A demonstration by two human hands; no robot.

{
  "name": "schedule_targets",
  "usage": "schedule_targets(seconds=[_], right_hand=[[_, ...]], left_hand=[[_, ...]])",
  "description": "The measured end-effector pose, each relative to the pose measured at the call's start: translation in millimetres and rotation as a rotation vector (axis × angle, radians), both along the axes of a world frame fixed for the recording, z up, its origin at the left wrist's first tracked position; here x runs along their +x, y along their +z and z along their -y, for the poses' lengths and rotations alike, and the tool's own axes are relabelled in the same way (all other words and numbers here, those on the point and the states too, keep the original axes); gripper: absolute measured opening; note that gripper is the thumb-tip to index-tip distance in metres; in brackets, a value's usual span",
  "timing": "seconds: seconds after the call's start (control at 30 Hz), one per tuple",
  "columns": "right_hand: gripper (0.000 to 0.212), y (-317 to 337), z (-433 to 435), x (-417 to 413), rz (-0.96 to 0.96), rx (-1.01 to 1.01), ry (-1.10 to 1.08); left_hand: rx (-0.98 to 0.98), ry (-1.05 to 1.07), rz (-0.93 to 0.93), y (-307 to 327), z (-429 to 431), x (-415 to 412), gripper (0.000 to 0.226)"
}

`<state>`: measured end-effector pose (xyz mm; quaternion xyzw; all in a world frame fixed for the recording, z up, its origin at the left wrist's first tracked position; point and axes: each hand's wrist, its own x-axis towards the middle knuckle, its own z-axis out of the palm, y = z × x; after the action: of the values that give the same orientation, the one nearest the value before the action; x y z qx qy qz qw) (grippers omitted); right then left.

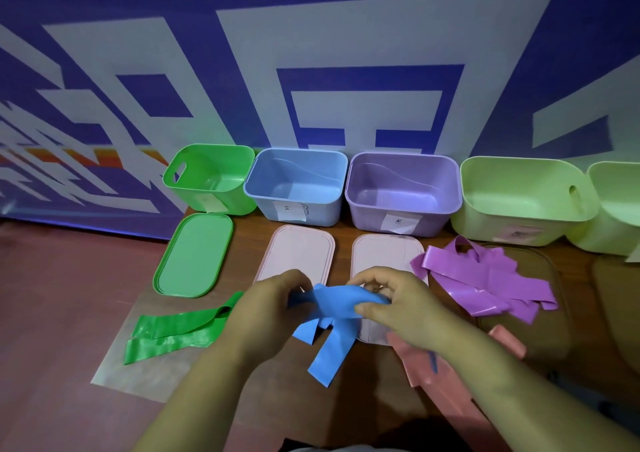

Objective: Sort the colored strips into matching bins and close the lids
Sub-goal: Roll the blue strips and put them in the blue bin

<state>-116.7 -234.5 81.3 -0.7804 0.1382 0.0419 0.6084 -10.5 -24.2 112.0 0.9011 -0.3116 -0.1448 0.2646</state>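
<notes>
Brown table [242, 242] carries a back row of open bins: green bin [194, 191], blue bin [322, 214], purple bin [367, 216], pale green bin [485, 223]. Purple strips [485, 281] sprawl at the right and green strips [173, 333] at the left. In the centre, the left hand [270, 313] and right hand [398, 302] each pinch the blue strips [332, 313] with curled fingers, holding them just above the table.

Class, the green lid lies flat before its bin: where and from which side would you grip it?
Probably pinch the raised rim at the near rounded end of the green lid, coming from the front. It lies flat, so only the rim offers an edge, and that end is nearest the person.
</notes>
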Motion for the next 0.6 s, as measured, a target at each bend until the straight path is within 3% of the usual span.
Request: schedule_targets(seconds=[0.1,0.3,0.6], right_hand=[[0.036,4,9,-9,0.013,-0.019,-0.019],[0.028,4,21,-27,0.018,0.066,-0.076],[0.021,10,6,-33,0.012,0.110,-0.081]], left_hand=[[-0.054,0.048,-0.073,-3,2,-4,0.017],[-0.512,0.288,-0.542,14,20,-26,0.006],[-0.820,0.460,-0.523,23,32,-44,0.024]])
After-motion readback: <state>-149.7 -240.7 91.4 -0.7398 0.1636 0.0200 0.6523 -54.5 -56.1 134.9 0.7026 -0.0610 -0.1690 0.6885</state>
